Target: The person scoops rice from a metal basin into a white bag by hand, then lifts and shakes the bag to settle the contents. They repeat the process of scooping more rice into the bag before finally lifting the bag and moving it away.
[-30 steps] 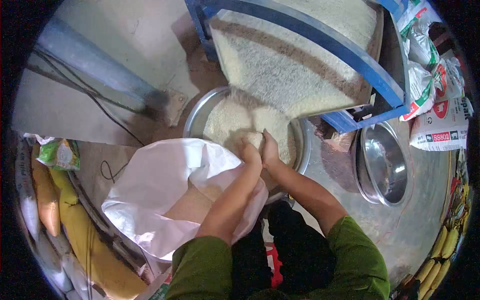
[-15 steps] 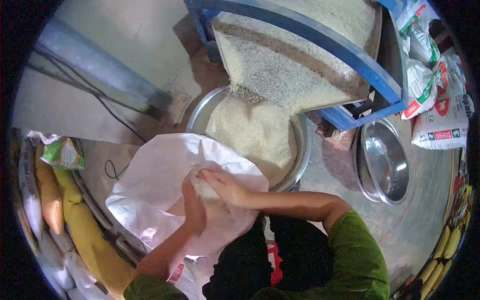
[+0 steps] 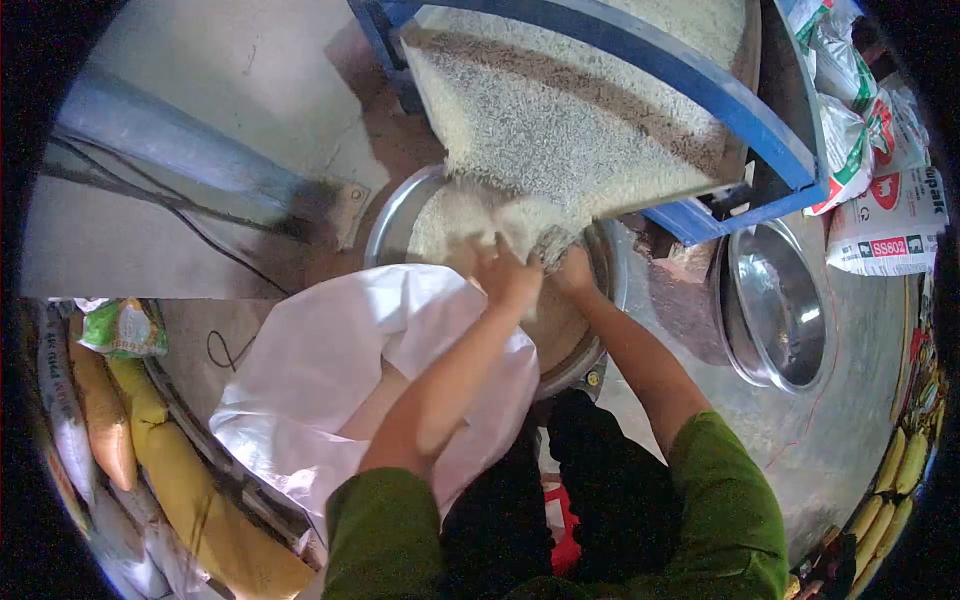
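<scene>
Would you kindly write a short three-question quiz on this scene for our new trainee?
1. Choose one: the left hand and right hand are seen over (a) a yellow sack, (b) a metal basin, (c) a blue frame.
2. True or false: the white bag is open.
3. What colour are the person's sleeves?

Key: 1 b; 2 true; 3 green.

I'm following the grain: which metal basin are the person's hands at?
The basin below the sloping chute, holding grain; left hand and right hand are at it. The nested basins stand apart to the right.
</scene>
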{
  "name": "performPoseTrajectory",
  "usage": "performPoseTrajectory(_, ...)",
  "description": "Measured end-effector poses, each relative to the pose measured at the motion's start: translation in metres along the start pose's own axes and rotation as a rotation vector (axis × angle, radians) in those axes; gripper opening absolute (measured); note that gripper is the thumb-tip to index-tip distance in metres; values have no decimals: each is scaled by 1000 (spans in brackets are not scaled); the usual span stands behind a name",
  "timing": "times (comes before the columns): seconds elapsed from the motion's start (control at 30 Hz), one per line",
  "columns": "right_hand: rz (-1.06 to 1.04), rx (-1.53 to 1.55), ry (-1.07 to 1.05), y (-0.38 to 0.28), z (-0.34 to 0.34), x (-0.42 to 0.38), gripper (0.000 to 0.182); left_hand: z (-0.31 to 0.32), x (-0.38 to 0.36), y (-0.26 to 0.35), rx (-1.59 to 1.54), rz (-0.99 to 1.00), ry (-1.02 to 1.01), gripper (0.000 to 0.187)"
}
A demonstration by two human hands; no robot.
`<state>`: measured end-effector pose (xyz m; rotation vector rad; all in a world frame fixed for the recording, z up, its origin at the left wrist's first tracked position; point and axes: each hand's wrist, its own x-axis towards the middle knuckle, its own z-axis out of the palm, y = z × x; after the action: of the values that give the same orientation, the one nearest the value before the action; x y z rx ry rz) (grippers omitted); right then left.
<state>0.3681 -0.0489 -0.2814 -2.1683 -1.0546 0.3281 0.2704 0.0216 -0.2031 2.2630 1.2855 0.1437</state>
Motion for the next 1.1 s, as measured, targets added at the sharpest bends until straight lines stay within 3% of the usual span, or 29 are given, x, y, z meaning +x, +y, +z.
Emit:
performPoseTrajectory(0.03, -38, -47, -62, 1, 1, -2, 25, 15, 1, 1, 104, 90, 146, 58)
performPoseTrajectory(0.07, -34, -46, -59, 9, 16, -2, 25, 45, 10, -10, 106, 94, 144, 58)
performPoseTrajectory(0.13, 0, 508, 69, 31, 55, -1, 29, 106, 28, -30, 126, -51, 80, 58)
performPoseTrajectory(0.17, -28, 378, 87, 17, 43, -5, 31, 107, 26, -24, -146, -74, 317, 47)
performPoseTrajectory(0.2, -24, 367, 87, 19, 48, -10, 31, 103, 25, -18, -155, -74, 310, 47)
performPoseTrajectory(0.27, -105, 517, 92, 36, 76, -18, 32, 86, 23, -15, -469, -247, 96, 43)
performPoseTrajectory(0.3, -228, 49, 123, 44, 87, -15, 31, 96, 30, -24, -955, -365, 27, 41)
performPoseTrajectory(0.33, -236, 54, 130, 21, 76, -9, 31, 90, 33, -25, -953, -358, 37, 41)
performPoseTrajectory(0.4, 929, 1016, 2, -30, 51, -9, 26, 82, 31, -32, -960, -601, 243, 41)
performPoseTrajectory(0.43, 847, 1311, 116, -50, 43, -7, 24, 60, 24, -26, -1128, -505, 204, 41)
performPoseTrajectory(0.47, 847, 1313, 118, -77, 28, -5, 24, 39, 18, -17, -1125, -503, 202, 41)
performPoseTrajectory(0.53, 712, 1556, 318, -130, -7, 0, 26, -3, 5, -3, -1254, -542, 308, 40)
performPoseTrajectory(0.57, 754, 1487, 147, -135, -16, -6, 26, -22, -3, -4, -1232, -479, 303, 43)
performPoseTrajectory(0.6, 657, 1444, 95, -148, -17, -10, 26, -38, -13, -13, -1207, -418, 296, 47)
performPoseTrajectory(0.63, 327, 1163, 142, -169, -25, -16, 28, -47, -21, -30, -1302, -359, 282, 45)
performPoseTrajectory(0.67, 221, 1173, 93, -188, -25, -23, 29, -58, -30, -48, -1394, -296, 266, 43)
performPoseTrajectory(0.7, 233, 1097, -30, -187, -7, -37, 25, -82, -47, -54, -1456, -254, 177, 42)
performPoseTrajectory(0.73, 485, 1210, -385, -199, -12, -50, 24, -110, -68, -56, -1512, -215, 82, 40)
performPoseTrajectory(0.77, 229, 1231, -319, -211, -7, -65, 22, -127, -85, -64, -1386, -319, 93, 39)
performPoseTrajectory(0.8, 230, 1238, -311, -212, -7, -75, 22, -140, -99, -75, -1259, -418, 104, 39)
performPoseTrajectory(0.87, -605, 446, -316, -206, -9, -88, 21, -143, -118, -130, -1331, -380, -192, 38)
performPoseTrajectory(0.9, -589, 442, -293, -198, -14, -85, 21, -150, -116, -116, -1319, -369, -218, 38)
performPoseTrajectory(0.97, -757, 366, -249, -173, -26, -76, 24, -170, -123, -78, -1027, -639, 97, 37)
performPoseTrajectory(1.0, -424, 496, -425, -165, -46, -73, 23, -165, -117, -75, -1023, -639, 89, 37)
performPoseTrajectory(1.03, -170, 618, -377, -148, -38, -61, 20, -158, -108, -72, -848, -336, -11, 33)
performPoseTrajectory(1.07, -149, 439, -322, -119, -42, -53, 17, -151, -96, -64, -666, -35, -105, 29)
performPoseTrajectory(1.1, -220, 282, -98, -104, -55, -44, 17, -145, -83, -37, -615, 118, -175, 22)
